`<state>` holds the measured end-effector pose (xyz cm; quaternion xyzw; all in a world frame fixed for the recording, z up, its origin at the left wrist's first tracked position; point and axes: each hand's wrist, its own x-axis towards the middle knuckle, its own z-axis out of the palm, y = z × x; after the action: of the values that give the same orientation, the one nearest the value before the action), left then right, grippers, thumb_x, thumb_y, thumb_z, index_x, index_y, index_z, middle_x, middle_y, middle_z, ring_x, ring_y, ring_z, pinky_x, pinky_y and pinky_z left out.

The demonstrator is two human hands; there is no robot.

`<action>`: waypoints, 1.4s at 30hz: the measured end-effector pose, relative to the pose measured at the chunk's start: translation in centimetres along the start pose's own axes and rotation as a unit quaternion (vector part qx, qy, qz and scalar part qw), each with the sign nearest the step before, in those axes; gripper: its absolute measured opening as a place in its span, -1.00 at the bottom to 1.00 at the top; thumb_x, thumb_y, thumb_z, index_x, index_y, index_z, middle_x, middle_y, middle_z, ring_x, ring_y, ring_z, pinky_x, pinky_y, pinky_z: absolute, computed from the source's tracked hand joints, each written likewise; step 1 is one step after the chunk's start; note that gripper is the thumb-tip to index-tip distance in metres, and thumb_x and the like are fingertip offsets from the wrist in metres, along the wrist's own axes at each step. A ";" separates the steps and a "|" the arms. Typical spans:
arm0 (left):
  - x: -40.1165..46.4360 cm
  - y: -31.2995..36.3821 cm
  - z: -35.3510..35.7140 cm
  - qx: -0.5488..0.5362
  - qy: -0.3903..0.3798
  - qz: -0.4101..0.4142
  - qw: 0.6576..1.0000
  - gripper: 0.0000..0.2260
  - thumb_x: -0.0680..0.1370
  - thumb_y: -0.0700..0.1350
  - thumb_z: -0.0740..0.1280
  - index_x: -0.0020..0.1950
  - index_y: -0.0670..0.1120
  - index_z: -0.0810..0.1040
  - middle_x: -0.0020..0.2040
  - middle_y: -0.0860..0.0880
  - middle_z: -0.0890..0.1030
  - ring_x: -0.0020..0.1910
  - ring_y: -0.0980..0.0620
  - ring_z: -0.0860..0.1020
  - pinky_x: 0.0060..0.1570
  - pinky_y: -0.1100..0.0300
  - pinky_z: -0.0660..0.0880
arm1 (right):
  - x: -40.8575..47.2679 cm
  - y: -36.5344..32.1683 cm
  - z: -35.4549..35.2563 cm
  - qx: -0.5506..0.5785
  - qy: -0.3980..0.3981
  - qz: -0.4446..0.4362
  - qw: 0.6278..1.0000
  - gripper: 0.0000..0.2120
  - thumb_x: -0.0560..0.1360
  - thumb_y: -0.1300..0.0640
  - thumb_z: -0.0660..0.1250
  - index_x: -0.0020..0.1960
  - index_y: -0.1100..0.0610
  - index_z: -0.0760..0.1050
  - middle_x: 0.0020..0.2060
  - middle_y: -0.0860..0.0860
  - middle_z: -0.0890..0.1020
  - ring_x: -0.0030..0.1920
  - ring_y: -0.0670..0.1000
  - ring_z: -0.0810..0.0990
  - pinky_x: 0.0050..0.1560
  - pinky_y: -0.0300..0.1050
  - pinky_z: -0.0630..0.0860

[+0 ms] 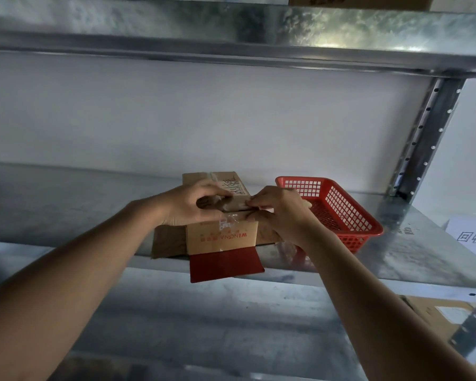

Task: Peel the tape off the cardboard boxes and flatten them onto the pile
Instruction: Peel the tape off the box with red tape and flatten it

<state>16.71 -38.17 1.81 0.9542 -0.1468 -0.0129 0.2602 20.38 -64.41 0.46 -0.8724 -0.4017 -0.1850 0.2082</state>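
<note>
A small brown cardboard box [222,234] with red print and a red flap hanging over the shelf's front edge sits on flattened cardboard [165,242] on the metal shelf [66,204]. My left hand [188,203] grips the box's top from the left, fingers curled over its edge. At the top's right end, my right hand [282,213] pinches clear tape [254,206]. More clear tape [226,221] shows on the box's front. Another cardboard piece [220,178] with handwriting lies behind the hands.
A red plastic basket [341,213] stands just right of my right hand. A perforated steel upright [429,138] rises at the right. An upper shelf [231,37] hangs overhead. A white paper label [473,237] lies far right; another box [437,314] sits below.
</note>
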 end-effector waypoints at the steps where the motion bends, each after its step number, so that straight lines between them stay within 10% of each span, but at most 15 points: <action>1: -0.3 -0.3 0.0 0.004 0.010 -0.004 1.000 -0.46 0.50 0.34 0.42 0.47 0.38 0.41 0.60 0.32 0.16 0.55 0.17 0.17 0.44 0.07 0.26 | 0.3 0.0 0.1 0.004 -0.003 0.007 1.000 -0.67 0.52 0.18 0.51 0.27 0.15 0.66 0.18 0.10 0.69 0.11 0.07 0.69 0.13 -0.10 0.62; 7: -1.1 -0.7 -0.6 0.051 0.021 -0.026 0.998 -0.36 0.52 0.39 0.36 0.57 0.29 0.34 0.62 0.23 0.19 0.58 0.15 0.14 0.39 0.15 0.18 | 1.7 -0.3 1.5 0.001 0.011 0.066 0.998 -0.66 0.50 0.13 0.54 0.26 0.08 0.67 0.15 0.00 0.60 0.04 -0.04 0.59 -0.15 -0.44 0.39; 14: -1.5 -0.5 0.0 0.136 0.054 -0.085 0.986 -0.08 0.32 0.69 0.08 0.60 0.29 0.27 0.61 0.13 0.22 0.60 -0.01 0.18 0.50 -0.12 0.29 | 1.7 -3.0 3.8 0.038 0.075 0.072 0.994 -0.73 0.57 0.26 0.39 0.21 0.03 0.68 0.08 0.00 0.57 -0.01 0.01 0.59 -0.08 -0.08 0.63; 17: -1.2 -0.4 -0.1 0.108 0.066 -0.107 0.986 -0.29 0.47 0.56 0.04 0.55 0.30 0.35 0.55 0.11 0.31 0.56 -0.03 0.25 0.48 -0.11 0.29 | 1.8 -4.4 3.9 0.055 0.055 0.079 0.994 -0.81 0.59 0.03 0.35 0.15 0.00 0.66 0.12 0.01 0.58 0.10 0.05 0.55 0.03 0.01 0.58; 23: -1.3 -1.9 -1.4 0.137 0.115 -0.060 0.982 -0.65 0.72 -0.12 0.18 0.50 -0.01 0.51 0.46 -0.06 0.51 0.46 -0.09 0.42 0.42 0.09 0.33 | 2.5 -7.8 5.4 -0.051 -0.061 0.160 0.984 0.12 0.13 -0.78 0.04 0.40 -0.02 0.39 0.20 0.03 0.42 0.24 0.11 0.33 0.26 0.06 0.36; 31: -1.7 -5.8 -4.2 0.109 0.070 -0.103 0.986 -0.69 0.69 0.19 0.22 0.43 0.32 0.50 0.61 0.04 0.25 0.61 -0.10 0.18 0.55 -0.18 0.20 | 5.5 -7.0 5.2 0.070 -0.030 0.073 0.994 -0.47 0.43 -0.08 0.54 0.38 -0.07 0.57 0.36 0.08 0.48 0.34 0.15 0.43 0.19 -0.05 0.41; 35: -1.8 -7.8 -6.4 0.084 0.026 -0.080 0.993 -0.72 0.71 0.14 0.18 0.38 0.41 0.50 0.53 0.13 0.43 0.46 -0.03 0.42 0.41 -0.09 0.44 | 8.2 -5.7 5.6 -0.043 -0.009 0.164 0.986 -0.70 0.54 0.02 0.49 0.25 -0.18 0.63 0.21 0.02 0.49 0.08 0.04 0.54 -0.06 -0.07 0.63; 42: -2.1 -10.5 -8.0 0.037 0.022 0.004 0.999 -0.68 0.70 -0.14 0.31 0.40 0.13 0.61 0.32 0.22 0.55 0.38 0.18 0.47 0.50 0.07 0.33 | 12.4 -5.3 7.9 -0.012 0.045 0.265 0.963 -0.76 0.65 0.14 0.25 0.09 0.11 0.70 -0.02 0.03 0.60 -0.19 -0.02 0.57 -0.40 -0.24 0.44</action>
<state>18.34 -25.03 3.35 0.9626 -0.1456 0.0151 0.2280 25.02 -49.52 0.98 -0.9410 -0.1438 -0.1668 0.2571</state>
